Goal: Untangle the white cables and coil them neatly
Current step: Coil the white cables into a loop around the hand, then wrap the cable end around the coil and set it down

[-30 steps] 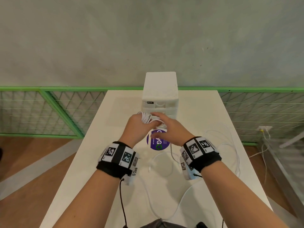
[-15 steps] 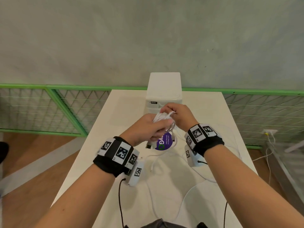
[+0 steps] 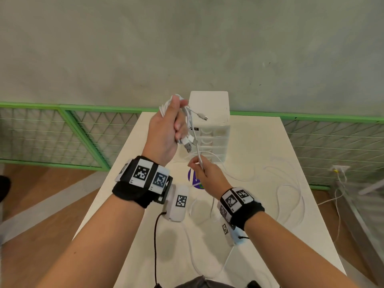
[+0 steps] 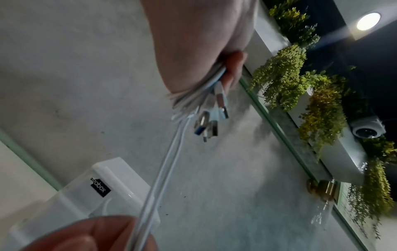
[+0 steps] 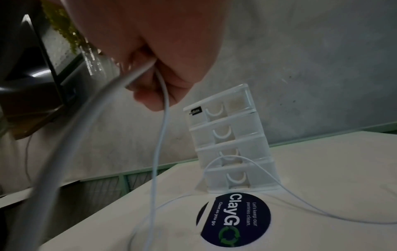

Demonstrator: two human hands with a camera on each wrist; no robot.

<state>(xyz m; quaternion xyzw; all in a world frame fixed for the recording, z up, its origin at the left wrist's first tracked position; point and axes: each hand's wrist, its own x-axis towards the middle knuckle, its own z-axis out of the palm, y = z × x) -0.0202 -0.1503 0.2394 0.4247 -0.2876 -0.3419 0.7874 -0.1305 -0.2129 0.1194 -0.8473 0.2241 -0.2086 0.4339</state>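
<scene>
now the left hand [image 3: 166,129] has lifted the bundle of white cables [image 3: 188,121] off the desk [image 3: 259,142] to head height, fist clenched round it, while the right hand [image 3: 204,171] pinches one strand [image 3: 197,150] below, so separating can begin

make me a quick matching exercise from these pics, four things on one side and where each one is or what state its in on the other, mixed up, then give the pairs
Things:
1. left hand
2. right hand
3. drawer box
4. round purple sticker

Places or states:
A. stuck flat on the table top, in front of the drawers
B. raised, gripping a bundle of white cables with plugs hanging out
C. standing at the far edge of the table, by the wall
D. lower down, pinching a single cable strand

Pairs: 1-B, 2-D, 3-C, 4-A
</scene>
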